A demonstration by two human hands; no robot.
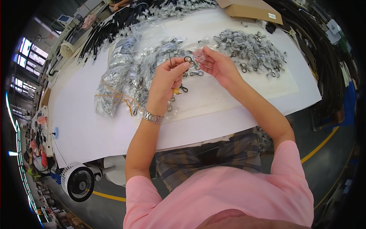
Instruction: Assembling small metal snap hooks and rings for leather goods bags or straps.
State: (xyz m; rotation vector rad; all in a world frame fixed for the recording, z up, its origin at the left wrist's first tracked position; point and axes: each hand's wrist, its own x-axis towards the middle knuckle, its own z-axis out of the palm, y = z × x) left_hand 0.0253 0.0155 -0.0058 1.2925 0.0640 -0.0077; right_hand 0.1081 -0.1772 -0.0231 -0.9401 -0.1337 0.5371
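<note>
My left hand (167, 78) is closed, pinching a dark metal snap hook (187, 59) by thumb and forefinger, its ring end showing. A thin dark point rises above that fist and a yellow piece (176, 91) shows below it; whether they belong to one tool, I cannot tell. Just to the right, my right hand (222, 69) grips a crumpled bit of clear plastic wrapping (199, 56) close to the hook. Beneath and around both hands lie loose snap hooks (196, 73). Beyond the right hand is a heap of hooks in clear wrapping (248, 47).
Large clear plastic bags (118, 76) with orange string (126, 100) cover the white table (87, 126) on the left. Black straps (103, 36) lie at the far left, a cardboard box (249, 11) at the far right. A fan (79, 182) stands by the near left edge.
</note>
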